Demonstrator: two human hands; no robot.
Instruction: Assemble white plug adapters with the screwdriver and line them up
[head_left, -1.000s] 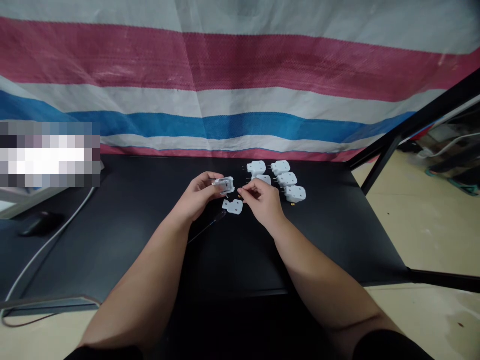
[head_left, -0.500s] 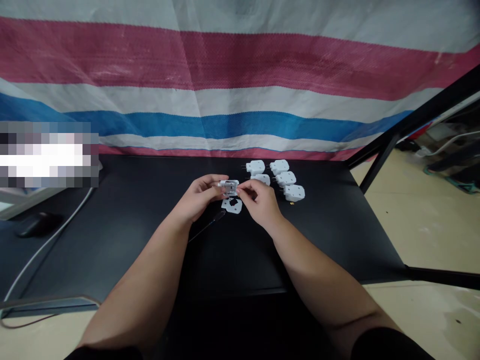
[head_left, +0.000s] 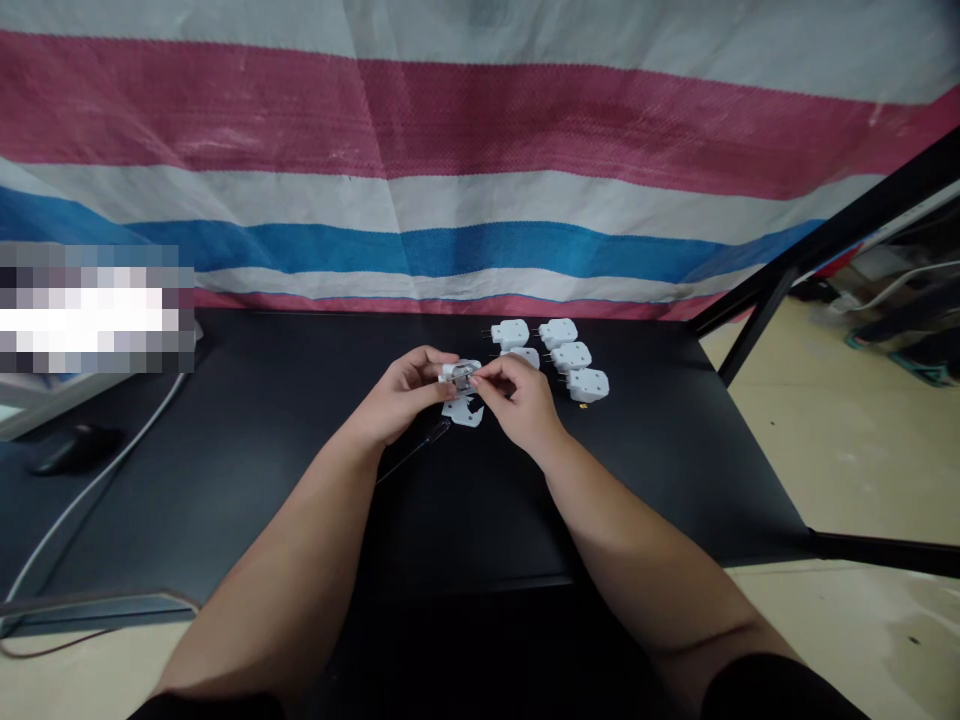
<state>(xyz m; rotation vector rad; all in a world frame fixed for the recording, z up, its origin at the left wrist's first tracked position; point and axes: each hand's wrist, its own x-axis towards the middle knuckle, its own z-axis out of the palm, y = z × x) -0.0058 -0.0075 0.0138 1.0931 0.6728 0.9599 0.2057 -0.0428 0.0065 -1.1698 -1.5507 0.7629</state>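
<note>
My left hand (head_left: 405, 395) holds an open white plastic plug housing (head_left: 459, 375) by its left side, with metal parts showing inside. The fingertips of my right hand (head_left: 521, 400) pinch at the middle of that housing, and anything small between them is hidden. Just below both hands lies a white plug cover (head_left: 463, 411) with a dark cut-out. A black-handled screwdriver (head_left: 414, 452) rests on the table under my left hand, touching neither hand. Several finished-looking white plugs, such as one (head_left: 510, 334) with metal pins, stand beyond my right hand.
Small brass pieces (head_left: 583, 405) lie beside the plugs on the black table (head_left: 480, 530). A computer mouse (head_left: 75, 450) and a white cable (head_left: 90, 490) sit at the left. A striped tarpaulin (head_left: 480, 200) hangs behind; a black metal table frame (head_left: 757, 325) stands right.
My hands have drawn closer together over the housing. My right fingertips have moved from beside the cover onto the housing's middle, and the housing now sits a little further right.
</note>
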